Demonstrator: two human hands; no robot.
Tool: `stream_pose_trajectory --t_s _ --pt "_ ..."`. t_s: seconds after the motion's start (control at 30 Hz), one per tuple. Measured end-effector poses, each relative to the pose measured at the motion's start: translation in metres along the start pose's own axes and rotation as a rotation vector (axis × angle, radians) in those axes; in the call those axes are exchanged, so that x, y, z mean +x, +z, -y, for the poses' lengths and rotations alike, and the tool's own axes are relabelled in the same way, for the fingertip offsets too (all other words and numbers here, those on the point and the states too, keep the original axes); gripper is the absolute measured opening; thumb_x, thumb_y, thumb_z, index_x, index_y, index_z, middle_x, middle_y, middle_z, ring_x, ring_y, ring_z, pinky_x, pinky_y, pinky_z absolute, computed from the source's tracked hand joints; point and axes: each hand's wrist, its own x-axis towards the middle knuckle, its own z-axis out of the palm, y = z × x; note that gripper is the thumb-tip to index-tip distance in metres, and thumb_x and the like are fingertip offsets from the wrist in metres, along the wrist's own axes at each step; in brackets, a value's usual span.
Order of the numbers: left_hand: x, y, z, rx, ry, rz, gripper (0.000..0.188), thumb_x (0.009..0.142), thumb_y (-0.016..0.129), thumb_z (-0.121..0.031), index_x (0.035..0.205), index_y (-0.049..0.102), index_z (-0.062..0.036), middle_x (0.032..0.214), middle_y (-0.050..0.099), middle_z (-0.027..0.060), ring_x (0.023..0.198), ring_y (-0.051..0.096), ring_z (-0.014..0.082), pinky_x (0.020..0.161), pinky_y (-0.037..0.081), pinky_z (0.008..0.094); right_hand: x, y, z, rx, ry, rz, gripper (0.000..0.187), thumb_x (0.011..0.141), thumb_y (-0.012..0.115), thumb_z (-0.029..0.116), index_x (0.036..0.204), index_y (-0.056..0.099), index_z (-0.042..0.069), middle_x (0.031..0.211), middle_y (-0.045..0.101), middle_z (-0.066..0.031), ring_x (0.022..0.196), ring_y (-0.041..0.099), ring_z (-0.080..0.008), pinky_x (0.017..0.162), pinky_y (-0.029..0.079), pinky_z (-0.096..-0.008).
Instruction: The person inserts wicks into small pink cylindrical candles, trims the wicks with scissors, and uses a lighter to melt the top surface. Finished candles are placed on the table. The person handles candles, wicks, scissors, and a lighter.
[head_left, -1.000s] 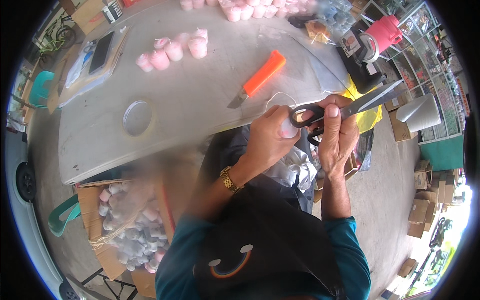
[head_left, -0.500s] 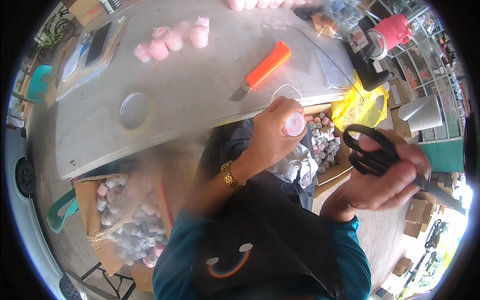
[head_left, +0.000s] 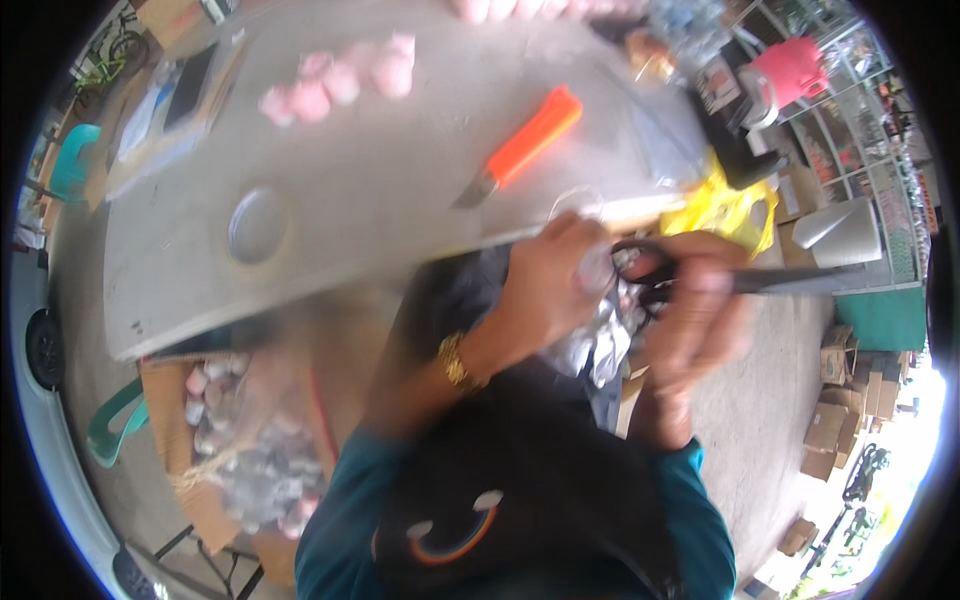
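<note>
My left hand (head_left: pixel 545 290), with a gold watch on its wrist, is closed around a small pink-and-white candle (head_left: pixel 596 268) just off the table's front edge. A thin white string (head_left: pixel 578 197) loops up beyond the fist. Close on its right, my right hand (head_left: pixel 697 325) is blurred by motion and grips a pair of scissors (head_left: pixel 800 281) by the blade part. The scissors' black handle loops point left, right beside the candle; whether they touch it I cannot tell. The blades stick out to the right.
An orange utility knife (head_left: pixel 533 138), a tape roll (head_left: pixel 258 228) and a group of pink candles (head_left: pixel 342 82) lie on the grey table (head_left: pixel 400 180). Cardboard boxes of small candles stand below, one at left (head_left: pixel 180 450). A yellow plastic bag (head_left: pixel 722 212) hangs at the table's right.
My right hand has moved left with the scissors, bringing their handle loops up to the candle. The blades have swung to point more level to the right. My left hand stays closed on the candle.
</note>
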Motion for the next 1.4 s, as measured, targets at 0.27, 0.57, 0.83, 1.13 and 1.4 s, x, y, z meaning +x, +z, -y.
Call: stream_pose_trajectory --t_s 0.27,0.57,0.83,1.13,1.4 --pt "0.001 0.002 0.008 0.018 -0.005 0.015 0.023 0.067 0.07 0.005 0.085 0.059 -0.0032 0.079 0.06 0.011 0.069 0.061 0.0238 0.064 0.048 0.0305 0.003 0.006 -0.01 -0.341 -0.006 0.158 0.017 0.095 0.048 0.013 0.092 0.058 0.0 0.079 0.062 -0.0109 0.065 0.059 -0.0209 0.063 0.046 -0.03" --pt "-0.001 -0.003 0.005 -0.026 -0.09 0.123 0.02 0.067 0.068 0.003 0.082 0.057 -0.0016 0.075 0.059 0.0085 0.068 0.06 0.0211 0.065 0.047 0.0302 0.003 -0.001 -0.021 -0.426 -0.084 0.162 0.019 0.095 0.047 0.017 0.092 0.056 0.0 0.081 0.06 -0.0112 0.067 0.058 -0.0189 0.063 0.049 -0.0288" --pt "0.001 -0.001 0.008 -0.134 -0.134 0.157 0.019 0.068 0.067 0.006 0.083 0.058 -0.0015 0.077 0.061 0.009 0.069 0.061 0.016 0.068 0.048 0.029 -0.003 -0.002 -0.025 -0.448 -0.092 0.246 0.01 0.092 0.055 0.009 0.087 0.058 0.001 0.086 0.064 -0.0069 0.062 0.058 -0.0199 0.06 0.049 -0.0306" --pt "0.004 -0.002 0.0 -0.063 -0.167 0.208 0.017 0.069 0.067 0.005 0.082 0.058 -0.0007 0.073 0.058 0.0073 0.067 0.058 0.014 0.064 0.047 0.0271 -0.007 -0.007 -0.019 -0.727 -0.246 0.29 0.019 0.095 0.052 0.014 0.094 0.06 -0.003 0.081 0.063 -0.0105 0.069 0.061 -0.0207 0.061 0.049 -0.0281" --pt "0.0 -0.004 0.005 -0.162 -0.087 0.149 0.019 0.066 0.066 0.006 0.082 0.058 -0.0008 0.08 0.063 0.0106 0.075 0.064 0.0229 0.068 0.05 0.0311 0.006 -0.002 -0.006 -0.45 -0.285 0.148 0.017 0.098 0.048 0.02 0.097 0.057 0.006 0.08 0.059 -0.012 0.062 0.058 -0.0222 0.059 0.053 -0.0322"
